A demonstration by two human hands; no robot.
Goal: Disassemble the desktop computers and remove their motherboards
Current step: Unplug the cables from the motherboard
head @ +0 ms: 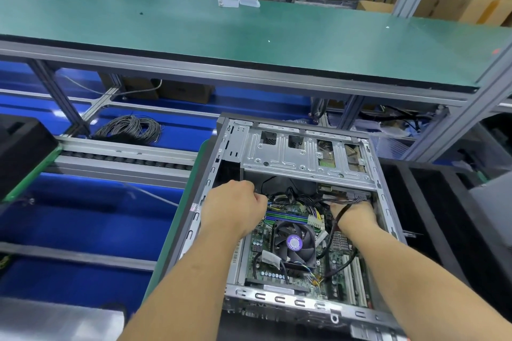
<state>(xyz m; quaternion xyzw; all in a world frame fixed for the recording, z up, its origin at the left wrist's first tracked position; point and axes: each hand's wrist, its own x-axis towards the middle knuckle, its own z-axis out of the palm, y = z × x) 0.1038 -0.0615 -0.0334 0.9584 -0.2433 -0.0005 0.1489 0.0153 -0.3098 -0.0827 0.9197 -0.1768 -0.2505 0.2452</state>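
Green matting is covering the long shelf [249,28] at the back of this workshop, and beneath it an opened desktop case [299,210] is lying on its side with both hands working inside. The left hand [235,209] is curling its fingers round a bundle of dark cables [293,198] near the memory slots; the right hand [353,213] is reaching under the drive cage [307,152], fingers hidden, apparently gripping a black lead, though I cannot tell for sure. The motherboard [302,266] is still sitting screwed flat in the case floor, its black finned fan [295,242] in the middle. Tugging on wires rather than on connector housings could be tearing pins from the board, and the stamped steel edges of the cage and case rim are looking thin and sharp enough to be nicking a wrist. Cables are soft and tangling, so one snagged round the fan could be dragging on the board. Outward, a coil of grey wire [130,127] is lying on glossy blue flooring beside aluminium framing, and a clear plastic box [228,0] is resting on the shelf.
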